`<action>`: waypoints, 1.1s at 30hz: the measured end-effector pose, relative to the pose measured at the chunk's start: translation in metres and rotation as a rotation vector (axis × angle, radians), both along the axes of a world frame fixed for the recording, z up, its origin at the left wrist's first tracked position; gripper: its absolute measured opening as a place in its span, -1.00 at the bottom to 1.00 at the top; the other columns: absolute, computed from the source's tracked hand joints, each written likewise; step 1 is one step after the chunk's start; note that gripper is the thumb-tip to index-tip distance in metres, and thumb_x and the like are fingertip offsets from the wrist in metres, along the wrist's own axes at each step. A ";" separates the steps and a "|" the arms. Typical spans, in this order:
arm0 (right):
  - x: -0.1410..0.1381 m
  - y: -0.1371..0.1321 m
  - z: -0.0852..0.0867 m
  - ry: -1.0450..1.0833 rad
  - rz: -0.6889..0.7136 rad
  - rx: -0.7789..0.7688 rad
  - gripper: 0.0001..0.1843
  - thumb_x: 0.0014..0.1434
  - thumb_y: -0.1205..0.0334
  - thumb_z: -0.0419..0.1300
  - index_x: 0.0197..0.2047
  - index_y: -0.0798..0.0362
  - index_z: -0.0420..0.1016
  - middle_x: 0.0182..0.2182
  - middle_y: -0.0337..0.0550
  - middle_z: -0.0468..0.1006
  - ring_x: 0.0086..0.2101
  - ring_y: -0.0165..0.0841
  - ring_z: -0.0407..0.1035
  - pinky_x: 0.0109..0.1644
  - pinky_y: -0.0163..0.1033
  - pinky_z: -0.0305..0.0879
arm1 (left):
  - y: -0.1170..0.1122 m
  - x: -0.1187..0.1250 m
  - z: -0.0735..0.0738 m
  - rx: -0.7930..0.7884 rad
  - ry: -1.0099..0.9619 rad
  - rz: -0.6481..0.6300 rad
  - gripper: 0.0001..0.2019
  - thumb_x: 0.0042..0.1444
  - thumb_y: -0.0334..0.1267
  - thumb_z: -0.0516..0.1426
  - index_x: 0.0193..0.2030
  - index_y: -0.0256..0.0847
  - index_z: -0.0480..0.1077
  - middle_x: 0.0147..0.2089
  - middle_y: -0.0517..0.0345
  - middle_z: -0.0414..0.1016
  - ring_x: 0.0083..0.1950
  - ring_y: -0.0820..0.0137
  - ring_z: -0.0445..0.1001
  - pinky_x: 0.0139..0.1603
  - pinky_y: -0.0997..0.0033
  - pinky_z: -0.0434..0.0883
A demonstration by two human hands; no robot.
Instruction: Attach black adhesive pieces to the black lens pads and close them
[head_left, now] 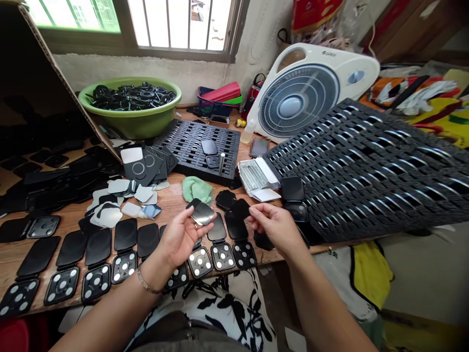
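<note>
My left hand [183,234], palm up with the fingers curled, holds a small square shiny plate [203,213] with a dark reflection on it. My right hand [273,222] pinches the edge of a thin black square piece [241,209] with thumb and fingers. Below both hands, a row of open black compact cases runs along the table's front edge. Each lower half, such as this case base [201,262], carries several white round dots, while the lids [217,227] lie flat behind. My left forearm hides part of the row.
Loose shiny plates [106,210] and black cards [141,166] lie at left. Behind stand a green basin [128,117] of black rings, a black slatted tray [176,137] and a fan [311,93]. A larger slatted tray [381,171] leans at right, beside a white box [256,178].
</note>
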State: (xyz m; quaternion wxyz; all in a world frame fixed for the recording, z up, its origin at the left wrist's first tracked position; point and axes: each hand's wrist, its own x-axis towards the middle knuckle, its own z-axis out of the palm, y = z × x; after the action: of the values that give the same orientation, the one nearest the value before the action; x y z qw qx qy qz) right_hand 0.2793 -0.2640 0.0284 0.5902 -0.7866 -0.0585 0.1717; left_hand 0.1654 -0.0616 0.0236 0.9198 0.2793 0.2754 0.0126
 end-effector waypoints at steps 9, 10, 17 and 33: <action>-0.008 -0.066 -0.016 -0.344 -0.109 -0.612 -0.59 -0.06 -0.14 0.31 -0.35 0.06 0.62 -0.51 -0.11 0.55 -0.47 -0.26 0.39 -0.37 -0.20 0.24 | -0.012 -0.003 -0.004 -0.010 -0.124 -0.129 -0.83 0.33 -0.35 0.07 -0.09 -0.33 0.48 -0.05 -0.09 0.61 0.01 0.21 0.59 0.11 0.09 0.49; -0.013 -0.059 -0.015 -0.422 -0.125 -0.615 -0.58 -0.03 -0.13 0.29 -0.29 0.06 0.63 -0.48 -0.12 0.55 -0.45 -0.26 0.39 -0.34 -0.19 0.26 | -0.015 -0.003 -0.004 -0.007 -0.142 -0.153 -0.83 0.33 -0.35 0.08 -0.08 -0.33 0.48 -0.05 -0.08 0.61 0.00 0.23 0.59 0.10 0.10 0.50; -0.052 0.026 0.002 -0.563 0.166 -0.281 -0.77 0.14 0.08 0.27 -0.21 0.04 0.60 -0.36 -0.14 0.54 -0.41 -0.33 0.40 -0.31 -0.24 0.31 | -0.025 -0.001 -0.007 0.036 -0.161 -0.152 -0.87 0.24 -0.31 0.20 -0.09 -0.25 0.50 -0.10 0.06 0.60 -0.20 0.42 0.58 0.03 0.19 0.54; 0.038 0.047 -0.048 -0.322 -0.009 -0.211 -0.85 0.03 0.16 0.23 -0.37 0.06 0.52 -0.49 -0.12 0.59 -0.46 -0.26 0.47 -0.31 -0.15 0.41 | -0.004 -0.010 -0.003 0.128 -0.079 -0.131 -0.53 -0.05 -0.58 0.18 0.05 -0.23 0.41 0.02 -0.05 0.57 0.10 0.08 0.56 0.09 0.22 0.46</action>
State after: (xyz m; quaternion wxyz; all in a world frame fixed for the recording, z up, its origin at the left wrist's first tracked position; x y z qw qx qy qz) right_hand 0.3169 -0.2175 -0.0193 0.4884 -0.8616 -0.1303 0.0464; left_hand 0.1554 -0.0657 0.0211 0.9090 0.3542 0.2189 -0.0190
